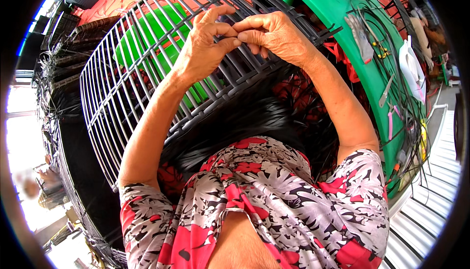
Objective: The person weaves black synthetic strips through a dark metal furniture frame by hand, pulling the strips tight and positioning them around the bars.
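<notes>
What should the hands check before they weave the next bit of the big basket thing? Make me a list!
1. Left hand pinching the dark strand: ok.
2. Right hand pinching the same strand: ok, fingertips meet the left's.
3. Woven frame resting steady: cannot tell.
4. Loose black strands within reach on the lap: ok.
5. Tools on the green table close by: ok, at the person's right.

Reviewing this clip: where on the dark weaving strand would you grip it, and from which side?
Probably at the short free stretch of the dark strand, just above the grey ribbed frame. It is thin and lies close over the ribs, so a fingertip pinch from above suits it, as the left hand and right hand meet there now.
</notes>
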The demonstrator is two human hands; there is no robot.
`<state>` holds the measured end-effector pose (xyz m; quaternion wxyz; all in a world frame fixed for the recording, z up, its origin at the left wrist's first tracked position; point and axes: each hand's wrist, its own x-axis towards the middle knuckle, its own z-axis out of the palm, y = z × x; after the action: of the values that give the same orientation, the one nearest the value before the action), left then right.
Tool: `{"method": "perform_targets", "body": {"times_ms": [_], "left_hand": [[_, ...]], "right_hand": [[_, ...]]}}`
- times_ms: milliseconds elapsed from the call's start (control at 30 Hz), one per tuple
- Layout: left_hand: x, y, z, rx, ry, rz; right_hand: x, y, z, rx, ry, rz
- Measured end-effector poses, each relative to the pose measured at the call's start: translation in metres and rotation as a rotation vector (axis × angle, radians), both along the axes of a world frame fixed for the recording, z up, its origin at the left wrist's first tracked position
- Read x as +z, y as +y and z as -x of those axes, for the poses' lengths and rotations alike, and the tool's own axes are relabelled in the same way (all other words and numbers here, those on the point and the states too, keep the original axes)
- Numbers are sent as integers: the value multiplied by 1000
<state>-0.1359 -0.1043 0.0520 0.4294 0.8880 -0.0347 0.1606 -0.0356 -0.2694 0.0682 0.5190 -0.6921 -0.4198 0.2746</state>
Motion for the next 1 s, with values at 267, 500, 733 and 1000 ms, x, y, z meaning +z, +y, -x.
{"method": "perform_targets", "body": {"times_ms": [267, 500, 733, 1000], "left_hand": [[-35, -6, 34, 305, -31, -399], [-52, -6, 30, 286, 75, -498], [-61, -7, 18, 288, 175, -304], [-79, 14, 14, 352, -92, -78]], "right_hand": [[-1, 1, 14, -92, -627, 76], [-56, 13, 12, -50, -1038, 23], [-54, 19, 21, -128, -681, 126], [-53, 22, 16, -107, -739, -262]]}}
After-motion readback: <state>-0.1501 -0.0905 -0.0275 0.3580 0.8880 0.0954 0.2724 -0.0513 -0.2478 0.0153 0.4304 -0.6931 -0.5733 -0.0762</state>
